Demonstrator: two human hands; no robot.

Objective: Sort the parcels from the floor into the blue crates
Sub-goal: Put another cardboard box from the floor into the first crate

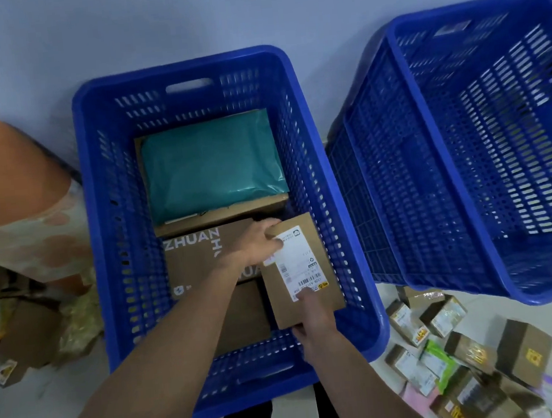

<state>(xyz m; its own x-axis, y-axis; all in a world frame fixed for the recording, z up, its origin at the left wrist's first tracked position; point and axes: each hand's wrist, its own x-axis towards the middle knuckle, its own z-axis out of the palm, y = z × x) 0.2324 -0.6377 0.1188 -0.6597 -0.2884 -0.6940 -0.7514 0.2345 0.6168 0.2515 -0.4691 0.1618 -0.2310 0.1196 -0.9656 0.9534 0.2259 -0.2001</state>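
Observation:
A flat brown cardboard parcel (321, 272) with a white shipping label is held inside the near blue crate (101, 225), at its right side. My left hand (258, 244) grips the parcel's far left corner. My right hand (312, 320) grips its near edge, thumb on the label. Below it in the crate lie a brown box printed ZHUAN (198, 260), another plain brown box (244, 316) and a teal mailer bag (209, 164) on top of a carton. A second blue crate (430, 146) stands tilted to the right and looks empty.
Several small parcels (464, 356) lie scattered on the floor at the lower right, among them a green packet (439, 361). More boxes and bags (27, 337) pile up at the left, under an orange and patterned object (13, 187). A pale wall runs behind the crates.

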